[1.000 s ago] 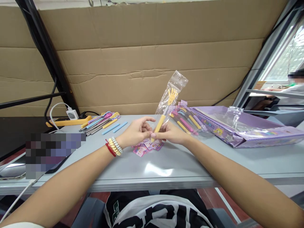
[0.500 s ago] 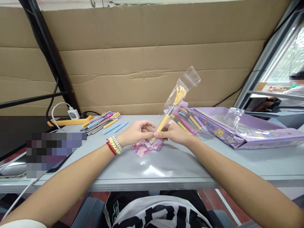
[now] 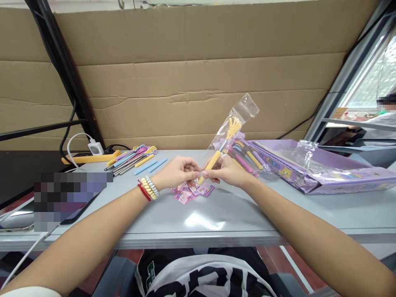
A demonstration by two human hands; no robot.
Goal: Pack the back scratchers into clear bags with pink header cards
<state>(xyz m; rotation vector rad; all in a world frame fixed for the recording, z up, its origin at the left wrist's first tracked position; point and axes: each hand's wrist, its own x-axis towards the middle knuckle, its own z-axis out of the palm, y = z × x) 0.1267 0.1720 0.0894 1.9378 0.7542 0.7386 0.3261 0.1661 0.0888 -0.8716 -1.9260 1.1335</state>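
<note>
A yellow back scratcher (image 3: 213,160) with a hand-shaped head and a metal rod slants up to the right inside a clear plastic bag (image 3: 246,108). My right hand (image 3: 227,169) is closed around the bagged handle, thumb near its lower end. My left hand (image 3: 179,171) pinches at the bottom end of the bag, touching beside the handle tip; its fingers partly hide what they grip. Below both hands lie small pink printed cards (image 3: 186,194) on the grey table (image 3: 161,218).
Several metal-rod scratchers (image 3: 130,160) and two blue handles (image 3: 157,166) lie at the left. Bagged coloured scratchers (image 3: 247,159) rest behind my right hand, beside an open purple box (image 3: 309,177). A cardboard panel (image 3: 185,82) stands behind. A white charger (image 3: 95,147) is back left.
The bagged scratcher has dropped slightly, its top end now lower. My right thumb sits a little farther right, leaving more of the handle's lower end showing.
</note>
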